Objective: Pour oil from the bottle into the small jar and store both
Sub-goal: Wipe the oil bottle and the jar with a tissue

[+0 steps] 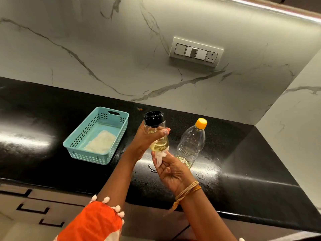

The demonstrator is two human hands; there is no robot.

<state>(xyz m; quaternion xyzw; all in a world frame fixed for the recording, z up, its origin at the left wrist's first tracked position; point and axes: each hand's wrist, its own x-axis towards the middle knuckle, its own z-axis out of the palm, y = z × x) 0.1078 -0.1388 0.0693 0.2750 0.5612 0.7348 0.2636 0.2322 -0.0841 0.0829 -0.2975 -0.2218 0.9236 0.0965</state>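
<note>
Small jar (157, 134): capped, upright, oil in its base; left hand (145, 140) curled around its middle, above the countertop's (43, 127) front half. Right hand (171, 169) pinches a tissue (160, 158) against its underside. Basket (97, 134) lies left of the jar, nearer the left hand; bottle (191, 145) stands capped just right.

Black countertop (52, 119) backed by veined marble wall (86, 49); switch panel (196, 51) mounted above the countertop; light strip (278, 9) reflected overhead.
</note>
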